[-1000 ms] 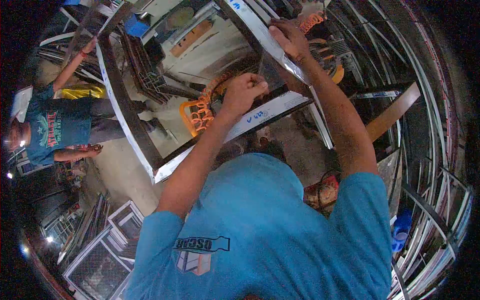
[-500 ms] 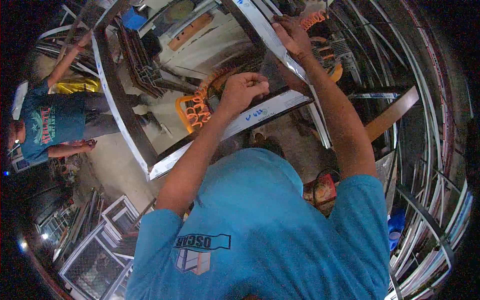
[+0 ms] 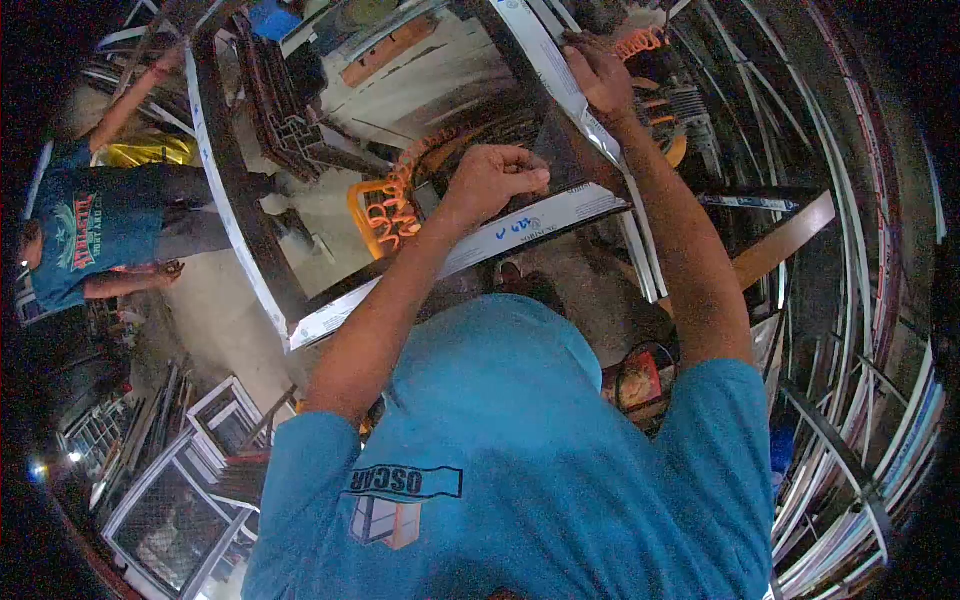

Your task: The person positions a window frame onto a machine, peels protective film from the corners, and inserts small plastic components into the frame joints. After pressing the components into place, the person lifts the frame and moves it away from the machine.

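A large dark frame with white printed film lies across the view in front of me. My left hand is just over its near bar, close to the right corner, with fingers curled and thumb pressed to the fingertips; what it pinches is too small to name. My right hand rests on the outer edge of the right bar, fingers over the film, higher up. Near the corner the film on the right bar is loose and wrinkled. Orange coiled hose shows through the frame's opening.
A co-worker in a dark printed shirt stands at the left with one arm stretched to the frame. Long metal profiles fill the right side. White-edged mesh panels lean at lower left. A brown bar juts out right of my forearm.
The view has shifted slightly, and the co-worker appears a little lower. My left hand has moved slightly right along the near bar. My right hand stays on the right bar.
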The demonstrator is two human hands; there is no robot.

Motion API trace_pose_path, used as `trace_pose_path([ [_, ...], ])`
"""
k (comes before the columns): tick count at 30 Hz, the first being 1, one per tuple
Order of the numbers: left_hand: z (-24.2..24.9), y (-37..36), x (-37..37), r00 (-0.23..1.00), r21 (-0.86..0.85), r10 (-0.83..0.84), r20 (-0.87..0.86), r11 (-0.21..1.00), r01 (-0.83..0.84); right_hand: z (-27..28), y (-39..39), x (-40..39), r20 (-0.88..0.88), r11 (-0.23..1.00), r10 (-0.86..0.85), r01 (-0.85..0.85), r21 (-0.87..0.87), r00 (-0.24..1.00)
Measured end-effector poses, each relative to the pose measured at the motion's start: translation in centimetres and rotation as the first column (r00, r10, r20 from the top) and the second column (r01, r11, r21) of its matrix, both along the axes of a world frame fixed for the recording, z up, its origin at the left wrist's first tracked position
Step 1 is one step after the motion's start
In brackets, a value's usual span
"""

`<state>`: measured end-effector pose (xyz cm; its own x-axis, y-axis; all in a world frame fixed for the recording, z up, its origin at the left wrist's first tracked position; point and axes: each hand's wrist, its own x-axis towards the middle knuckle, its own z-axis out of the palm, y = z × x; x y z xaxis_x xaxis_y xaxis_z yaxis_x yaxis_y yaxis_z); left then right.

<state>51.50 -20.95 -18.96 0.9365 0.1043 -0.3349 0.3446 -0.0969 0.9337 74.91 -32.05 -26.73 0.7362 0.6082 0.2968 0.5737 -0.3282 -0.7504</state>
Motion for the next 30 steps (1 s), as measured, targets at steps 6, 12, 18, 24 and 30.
trace_pose_path([
  [6,-0.8,0.2,0.1,0.999,-0.128,0.027,-0.022,0.991,-0.03,0.0,0.2,-0.1,0.108,0.992,0.028,-0.042,0.122,0.994],
  [12,-0.4,0.9,0.3,0.998,-0.131,-0.032,-0.063,0.991,0.023,-1.0,0.4,0.0,0.053,0.985,0.003,-0.011,0.17,0.999],
  [18,-1.6,1.5,0.7,0.996,-0.195,-0.085,-0.014,0.978,0.08,-0.4,0.4,-0.1,0.16,0.979,0.037,-0.068,0.193,0.986],
  [24,-3.2,1.6,0.9,0.994,-0.247,-0.11,-0.016,0.964,0.102,0.8,0.5,-0.7,0.08,0.979,0.058,-0.072,0.188,0.995],
  [30,-3.2,1.9,1.2,0.99,-0.27,-0.137,-0.014,0.954,0.128,-0.4,0.4,0.1,0.147,0.98,0.072,-0.097,0.172,0.986],
])
